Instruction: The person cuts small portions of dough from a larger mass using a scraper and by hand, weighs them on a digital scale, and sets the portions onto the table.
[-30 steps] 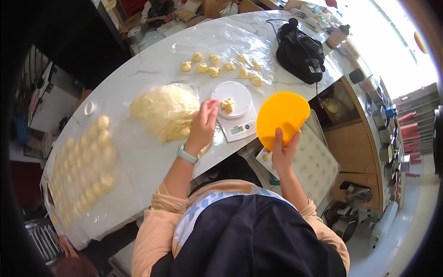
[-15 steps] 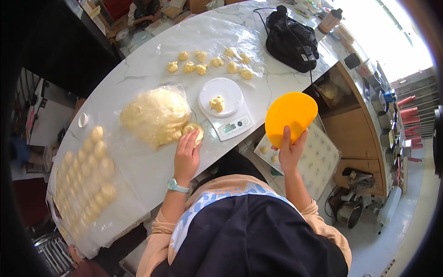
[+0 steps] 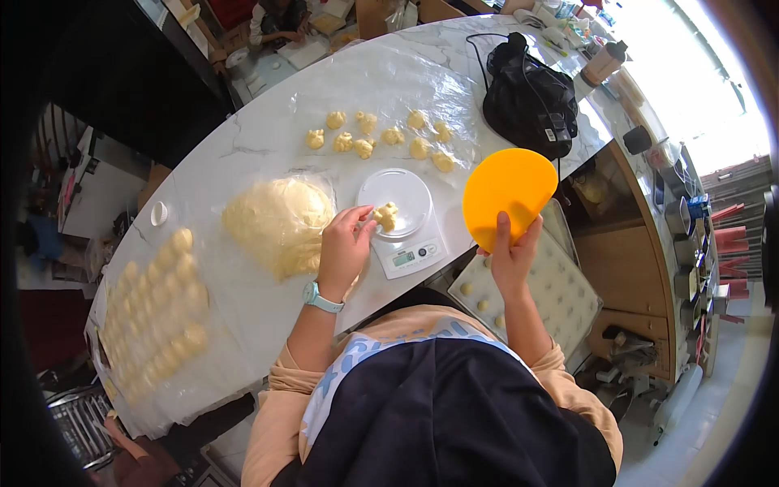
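My left hand is over the near-left edge of the white kitchen scale, its thumb and fingertips pinched at the side of a lumpy dough piece on the weighing plate. Whether that piece is lifted off the plate I cannot tell. My right hand grips a yellow plastic dough scraper, held up to the right of the scale. Left of the scale rests a large mass of dough, partly under clear plastic. Beyond the scale, several small dough pieces lie on a plastic sheet.
Rows of dough balls sit under plastic at the table's left. A small white cap is near them. A black bag stands at the back right. Below the right hand is a tray with dough balls. Another person is at the back.
My left hand has gone from the dough beside the large mass to the piece on the scale. My right hand still holds the scraper. The view has shifted slightly.
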{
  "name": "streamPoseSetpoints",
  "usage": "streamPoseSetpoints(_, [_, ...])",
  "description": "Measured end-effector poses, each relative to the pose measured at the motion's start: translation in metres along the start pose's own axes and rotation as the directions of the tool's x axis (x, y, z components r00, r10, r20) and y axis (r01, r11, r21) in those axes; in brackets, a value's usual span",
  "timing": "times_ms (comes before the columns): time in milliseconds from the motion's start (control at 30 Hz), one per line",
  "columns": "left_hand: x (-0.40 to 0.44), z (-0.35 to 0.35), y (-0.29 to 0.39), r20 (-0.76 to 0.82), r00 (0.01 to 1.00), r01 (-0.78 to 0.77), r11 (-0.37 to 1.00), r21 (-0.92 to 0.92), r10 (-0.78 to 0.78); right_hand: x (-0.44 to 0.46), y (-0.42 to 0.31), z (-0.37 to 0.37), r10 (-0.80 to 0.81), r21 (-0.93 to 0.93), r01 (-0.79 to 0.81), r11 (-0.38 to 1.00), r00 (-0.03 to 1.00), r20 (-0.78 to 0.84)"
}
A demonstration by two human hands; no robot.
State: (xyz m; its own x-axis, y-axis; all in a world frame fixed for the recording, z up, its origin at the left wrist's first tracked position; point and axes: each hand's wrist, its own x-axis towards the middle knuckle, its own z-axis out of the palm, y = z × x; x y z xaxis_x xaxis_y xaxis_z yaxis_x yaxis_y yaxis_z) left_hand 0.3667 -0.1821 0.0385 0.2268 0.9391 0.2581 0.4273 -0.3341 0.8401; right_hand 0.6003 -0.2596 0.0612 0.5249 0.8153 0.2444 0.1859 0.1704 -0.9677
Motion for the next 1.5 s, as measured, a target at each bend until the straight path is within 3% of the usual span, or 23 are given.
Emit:
streamPoseSetpoints(100, [0.006, 0.004, 0.02, 0.059, 0.985, 0.16, 0.987, 0.006, -0.16, 0.011, 0.004, -0.005, 0.01, -0.014, -0.01, 1.0, 1.0, -0.012])
streamPoseSetpoints(200, [0.011, 0.02, 0.02, 0.024, 0.998, -0.058, 0.975, 0.214, 0.055, 0.019, 0.006, -0.004, 0.081, -0.003, -0.081, 0.997, 0.997, -0.018])
streamPoseSetpoints(333, [0.028, 0.026, -0.006, 0.28, 0.96, -0.021, 0.987, 0.162, -0.026, 0.027, 0.012, 0.002, 0.062, -0.01, -0.062, 0.998, 0.998, -0.001])
streamPoseSetpoints(433, [0.072, 0.004, -0.02, 0.264, 0.961, 0.041, 0.99, 0.138, -0.077, 0.032, 0.014, -0.003, 0.041, -0.002, -0.041, 0.999, 0.999, -0.004])
streamPoseSetpoints(567, [0.159, -0.052, -0.079, -0.176, 0.984, 0.094, 0.94, 0.327, -0.037, 0.043, 0.021, -0.015, 0.079, 0.025, -0.077, 0.997, 0.994, -0.074])
streamPoseSetpoints(667, [0.198, -0.066, -0.127, -0.168, 0.984, 0.093, 0.962, 0.258, -0.05, 0.052, 0.025, -0.02, 0.105, 0.053, -0.1, 0.994, 0.988, -0.114])
streamPoseSetpoints(767, [0.204, -0.059, -0.18, 0.072, 0.978, 0.154, 0.908, 0.39, -0.197, 0.055, 0.022, -0.021, 0.103, 0.028, -0.1, 0.995, 0.984, -0.147])
streamPoseSetpoints(867, [0.199, -0.049, -0.171, 0.073, 0.949, 0.156, 0.659, 0.736, -0.307, 0.057, 0.02, -0.024, 0.103, -0.014, -0.106, 0.994, 0.983, -0.151])
streamPoseSetpoints(967, [0.198, -0.056, -0.172, 0.092, 0.92, 0.274, 0.794, 0.543, -0.38, 0.057, 0.018, -0.018, 0.098, -0.003, -0.099, 0.995, 0.985, -0.143])
streamPoseSetpoints(1033, [0.188, -0.073, -0.152, -0.096, 0.982, 0.186, 0.884, 0.428, -0.16, 0.058, 0.015, -0.011, 0.091, 0.013, -0.09, 0.996, 0.99, -0.11])
streamPoseSetpoints(1100, [0.162, -0.103, -0.098, -0.246, 0.958, -0.091, 0.969, 0.229, 0.148, 0.056, 0.01, -0.004, 0.097, 0.016, -0.097, 0.995, 0.994, -0.05])
streamPoseSetpoints(1167, [0.11, -0.115, -0.051, -0.396, 0.918, -0.015, 0.997, -0.08, -0.018, 0.054, 0.022, 0.005, -0.097, -0.131, 0.105, 0.986, 0.993, 0.065])
streamPoseSetpoints(1200, [0.073, -0.11, -0.039, -0.432, 0.901, -0.015, 0.992, -0.123, -0.04, 0.049, 0.027, 0.007, -0.186, -0.19, 0.211, 0.959, 0.972, 0.141])
streamPoseSetpoints(1233, [0.034, -0.106, -0.03, -0.471, 0.88, -0.021, 0.986, -0.163, -0.059, 0.039, 0.019, 0.016, -0.114, -0.106, 0.144, 0.984, 0.961, 0.253])
streamPoseSetpoints(1300, [-0.052, -0.084, -0.064, -0.448, 0.894, -0.014, 0.999, 0.038, 0.03, 0.017, -0.008, 0.042, 0.055, -0.051, -0.033, 0.998, 0.852, 0.521])
streamPoseSetpoints(1333, [-0.079, -0.076, -0.056, -0.358, 0.933, 0.019, 0.993, 0.119, 0.025, 0.004, -0.017, 0.056, 0.106, -0.144, -0.013, 0.989, 0.743, 0.661])
streamPoseSetpoints(1367, [-0.096, -0.064, -0.046, -0.266, 0.964, 0.042, 0.979, 0.201, 0.014, -0.003, -0.024, 0.07, 0.348, -0.403, -0.023, 0.915, 0.552, 0.758])
streamPoseSetpoints(1400, [-0.104, -0.053, -0.038, -0.229, 0.973, 0.041, 0.969, 0.244, 0.017, -0.01, -0.033, 0.088, 0.233, -0.318, 0.138, 0.938, 0.428, 0.873])
streamPoseSetpoints(1500, [-0.133, -0.039, -0.049, -0.204, 0.979, 0.065, 0.975, 0.21, -0.022, -0.028, -0.04, 0.127, 0.245, -0.329, 0.384, 0.863, 0.252, 0.936])
